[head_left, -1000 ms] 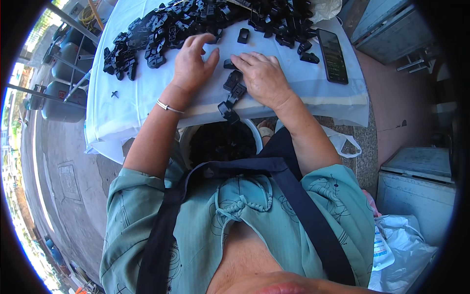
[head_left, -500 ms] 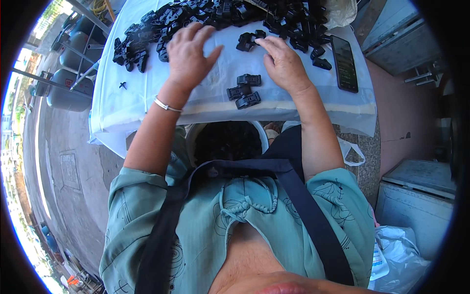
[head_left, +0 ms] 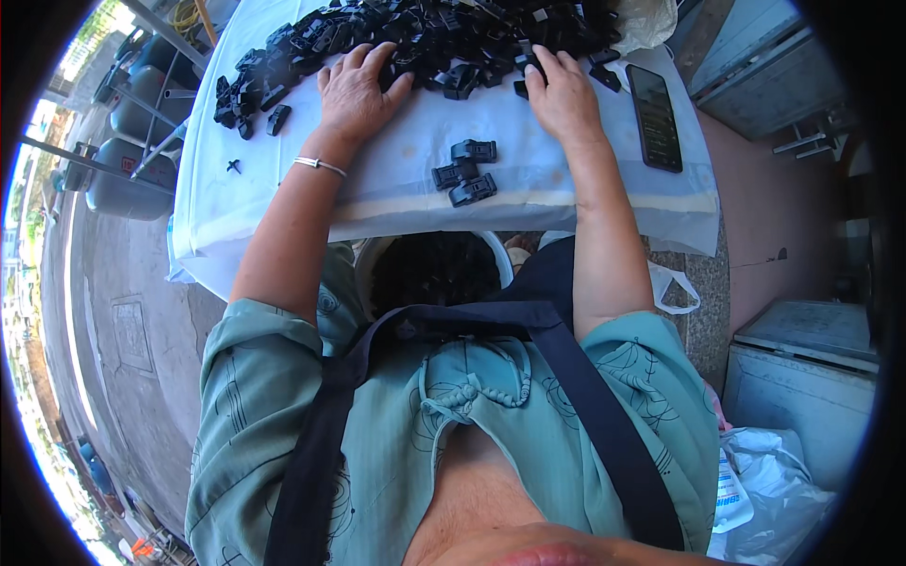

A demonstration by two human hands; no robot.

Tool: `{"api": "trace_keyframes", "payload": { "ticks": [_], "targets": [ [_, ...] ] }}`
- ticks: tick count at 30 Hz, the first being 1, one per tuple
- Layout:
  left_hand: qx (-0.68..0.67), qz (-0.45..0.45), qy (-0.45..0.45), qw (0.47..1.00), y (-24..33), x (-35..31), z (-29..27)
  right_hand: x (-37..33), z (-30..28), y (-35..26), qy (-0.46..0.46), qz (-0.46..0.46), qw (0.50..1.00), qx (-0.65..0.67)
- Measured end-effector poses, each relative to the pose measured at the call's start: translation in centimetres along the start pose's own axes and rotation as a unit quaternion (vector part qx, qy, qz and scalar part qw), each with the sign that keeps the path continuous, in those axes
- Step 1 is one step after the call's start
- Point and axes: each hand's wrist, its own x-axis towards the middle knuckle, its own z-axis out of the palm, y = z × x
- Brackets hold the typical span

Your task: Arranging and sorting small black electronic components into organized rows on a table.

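Left hand (head_left: pixel 357 90) flat, fingers spread on black plastic parts (head_left: pixel 425 38), grip open; right hand (head_left: pixel 563 94) likewise, holding nothing

an outdoor piecework spot is showing: a cloth-covered tabletop (head_left: pixel 283 203) heaped with black plastic parts (head_left: pixel 425 38) is standing beside concrete pavement (head_left: pixel 123 311).

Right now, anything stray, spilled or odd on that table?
Mostly tidy. One tiny black piece lies alone near the white cloth's left edge, apart from the black plastic parts pile. Three assembled clips sit separately near the front. No spill or damage visible.
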Motion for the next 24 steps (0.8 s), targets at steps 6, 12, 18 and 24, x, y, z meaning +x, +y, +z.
{"api": "trace_keyframes", "payload": {
  "ticks": [6, 12, 18, 24],
  "targets": [
    [-0.035, 0.049, 0.063, 0.996, 1.2, -2.2, -1.3, -0.6, -0.9, -2.0, 0.079, -0.148, 0.984, 0.056],
    [-0.088, 0.092, 0.14, 0.982, 2.7, -6.4, -5.6, -2.9, -2.3, -6.3, -0.023, -0.138, 0.969, 0.205],
    [-0.143, -0.006, -0.055, 0.988, 6.1, -5.7, -4.0, -3.0, -0.2, -8.1, -0.079, -0.127, 0.986, 0.079],
    [-0.144, 0.087, -0.006, 0.986, 3.7, -7.2, -4.1, -3.8, -1.4, -6.0, -0.061, -0.162, 0.966, 0.19]
  ]
}}
